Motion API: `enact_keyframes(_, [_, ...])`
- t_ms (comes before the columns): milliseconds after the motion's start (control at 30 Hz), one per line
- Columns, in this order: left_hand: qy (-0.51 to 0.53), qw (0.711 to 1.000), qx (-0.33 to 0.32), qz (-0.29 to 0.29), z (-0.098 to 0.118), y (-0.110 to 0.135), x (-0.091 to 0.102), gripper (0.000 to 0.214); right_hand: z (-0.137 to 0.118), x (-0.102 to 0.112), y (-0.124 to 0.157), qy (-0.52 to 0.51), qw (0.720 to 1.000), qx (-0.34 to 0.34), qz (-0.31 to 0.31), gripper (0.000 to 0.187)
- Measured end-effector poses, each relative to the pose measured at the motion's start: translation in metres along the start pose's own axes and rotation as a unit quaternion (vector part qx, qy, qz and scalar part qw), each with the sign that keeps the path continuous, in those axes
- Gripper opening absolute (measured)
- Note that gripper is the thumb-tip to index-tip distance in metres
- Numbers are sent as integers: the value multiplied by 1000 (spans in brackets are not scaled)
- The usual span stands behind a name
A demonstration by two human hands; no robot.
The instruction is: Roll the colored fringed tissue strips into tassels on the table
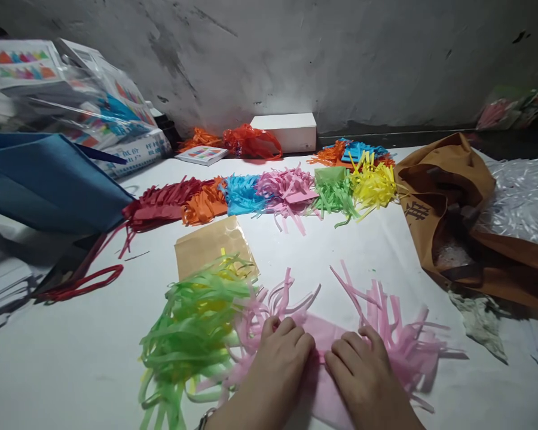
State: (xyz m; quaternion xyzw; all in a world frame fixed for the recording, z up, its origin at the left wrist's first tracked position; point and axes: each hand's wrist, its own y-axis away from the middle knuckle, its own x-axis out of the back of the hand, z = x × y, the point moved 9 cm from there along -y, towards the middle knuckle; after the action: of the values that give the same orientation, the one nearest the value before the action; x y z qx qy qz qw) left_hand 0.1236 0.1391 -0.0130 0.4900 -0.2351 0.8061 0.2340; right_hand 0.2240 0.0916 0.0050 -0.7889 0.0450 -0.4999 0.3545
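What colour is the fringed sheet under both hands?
Pink; the fringed sheet shows in the head view, the only one here.

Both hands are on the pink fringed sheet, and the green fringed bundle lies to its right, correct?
Wrong side: in the head view the green fringed bundle lies left of the pink fringed sheet. The left hand and right hand are on that sheet.

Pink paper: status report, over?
Left hand and right hand on the pink paper. Paper fringed at both ends. Green fringe crowds its left end.
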Motion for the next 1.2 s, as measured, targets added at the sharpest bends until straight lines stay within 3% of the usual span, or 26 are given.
enact_keyframes(167, [35,997,-63,5,8,2,8,17,5,2,-5,-58,998,-21,-13,34])
enact_keyframes(300, [62,996,-64,19,6,3,12,19,14,11,-6,-103,993,-63,5,32])
enact_keyframes(533, [80,995,-57,1,6,3,9,25,4,6,-4,-16,999,3,-28,35])
enact_keyframes(767, [49,991,-109,55,14,6,8,15,2,2,-2,23,1000,8,-14,29])
enact_keyframes(1000, [66,992,-91,60,12,4,8,19,-7,-7,-1,14,999,33,-25,37])
enact_keyframes(1200, [88,994,-56,24,7,4,4,25,10,2,17,7,1000,15,-21,39])
